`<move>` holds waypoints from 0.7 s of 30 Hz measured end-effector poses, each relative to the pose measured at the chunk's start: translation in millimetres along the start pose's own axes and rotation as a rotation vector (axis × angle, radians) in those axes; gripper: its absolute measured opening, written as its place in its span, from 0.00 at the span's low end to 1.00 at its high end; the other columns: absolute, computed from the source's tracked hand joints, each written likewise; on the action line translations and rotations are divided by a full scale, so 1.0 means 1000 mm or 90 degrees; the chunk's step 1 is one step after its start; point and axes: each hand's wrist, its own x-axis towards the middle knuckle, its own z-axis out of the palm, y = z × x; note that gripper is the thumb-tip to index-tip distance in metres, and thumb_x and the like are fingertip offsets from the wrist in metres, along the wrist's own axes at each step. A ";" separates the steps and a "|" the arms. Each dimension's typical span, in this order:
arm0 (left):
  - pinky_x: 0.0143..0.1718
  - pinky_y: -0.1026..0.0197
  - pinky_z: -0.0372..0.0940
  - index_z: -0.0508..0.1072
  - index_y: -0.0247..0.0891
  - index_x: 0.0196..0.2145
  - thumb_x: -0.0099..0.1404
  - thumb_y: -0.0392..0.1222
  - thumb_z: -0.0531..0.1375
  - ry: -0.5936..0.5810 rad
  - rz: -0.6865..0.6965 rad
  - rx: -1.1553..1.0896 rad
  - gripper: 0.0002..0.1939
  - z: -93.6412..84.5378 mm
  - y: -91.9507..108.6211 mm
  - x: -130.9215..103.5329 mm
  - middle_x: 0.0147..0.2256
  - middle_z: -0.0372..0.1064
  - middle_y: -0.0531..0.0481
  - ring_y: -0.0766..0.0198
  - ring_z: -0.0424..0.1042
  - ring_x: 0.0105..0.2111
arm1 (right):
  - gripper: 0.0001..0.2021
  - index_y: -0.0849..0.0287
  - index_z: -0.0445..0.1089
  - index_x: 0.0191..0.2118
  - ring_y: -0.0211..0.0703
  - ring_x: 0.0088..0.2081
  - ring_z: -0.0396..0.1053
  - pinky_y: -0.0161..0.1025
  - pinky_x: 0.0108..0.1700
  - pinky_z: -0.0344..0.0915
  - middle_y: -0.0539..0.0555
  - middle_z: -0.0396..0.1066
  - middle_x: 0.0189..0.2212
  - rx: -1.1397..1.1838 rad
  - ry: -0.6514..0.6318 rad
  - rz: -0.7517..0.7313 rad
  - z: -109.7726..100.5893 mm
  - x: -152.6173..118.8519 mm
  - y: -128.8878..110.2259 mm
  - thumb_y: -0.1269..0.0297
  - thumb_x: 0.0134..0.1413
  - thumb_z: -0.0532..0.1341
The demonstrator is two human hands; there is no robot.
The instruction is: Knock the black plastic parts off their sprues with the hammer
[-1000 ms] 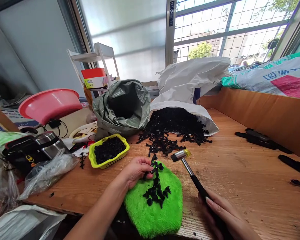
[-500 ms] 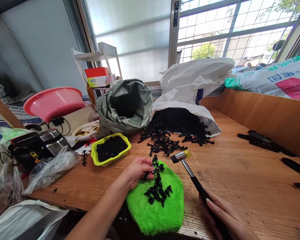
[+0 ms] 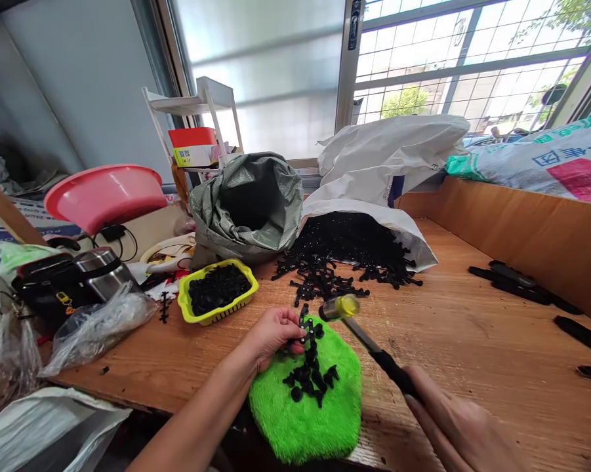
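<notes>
My left hand (image 3: 278, 334) pinches a small black plastic part (image 3: 305, 323) at the far edge of a fuzzy green cloth (image 3: 305, 432). Several small black round-headed pieces (image 3: 312, 377) lie on the cloth, close to my fingers. In my right hand (image 3: 460, 413) is a hammer (image 3: 391, 370), gripped by its black handle. Its head, with a yellow face on one end and a dark face on the other, hangs just right of the black part. It is slightly blurred and appears apart from the part.
A yellow basket (image 3: 253, 288) of black pieces stands left. Behind are an open grey-green sack (image 3: 201, 223) and a white sack (image 3: 423, 246) spilling black parts onto the wooden table (image 3: 452, 328). Black strips (image 3: 521, 282) lie right; a plastic bag (image 3: 98, 328) and steel flask (image 3: 103, 275) sit left.
The hammer head has moved left toward the black part and turned, its yellow face showing more. My right hand has rolled over with it. My left hand has stayed in place.
</notes>
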 end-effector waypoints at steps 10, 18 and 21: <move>0.12 0.72 0.56 0.60 0.35 0.21 0.39 0.32 0.63 0.001 0.014 0.013 0.13 -0.001 -0.003 0.002 0.14 0.62 0.57 0.73 0.61 0.11 | 0.15 0.56 0.59 0.39 0.39 0.16 0.66 0.31 0.16 0.59 0.46 0.68 0.17 -0.148 0.018 -0.161 -0.007 0.012 -0.007 0.65 0.62 0.37; 0.12 0.72 0.57 0.59 0.35 0.20 0.43 0.28 0.59 0.020 0.005 0.038 0.10 0.001 -0.003 0.003 0.13 0.62 0.57 0.73 0.61 0.10 | 0.20 0.55 0.63 0.33 0.41 0.16 0.68 0.32 0.14 0.60 0.50 0.70 0.17 -0.133 0.017 -0.137 -0.010 0.017 -0.009 0.63 0.62 0.36; 0.12 0.72 0.57 0.59 0.35 0.20 0.43 0.28 0.59 0.026 0.005 0.045 0.10 0.002 -0.003 0.003 0.12 0.62 0.57 0.73 0.61 0.10 | 0.17 0.54 0.63 0.33 0.42 0.16 0.67 0.33 0.16 0.61 0.48 0.68 0.15 -0.117 -0.019 -0.109 -0.009 0.015 -0.004 0.62 0.61 0.38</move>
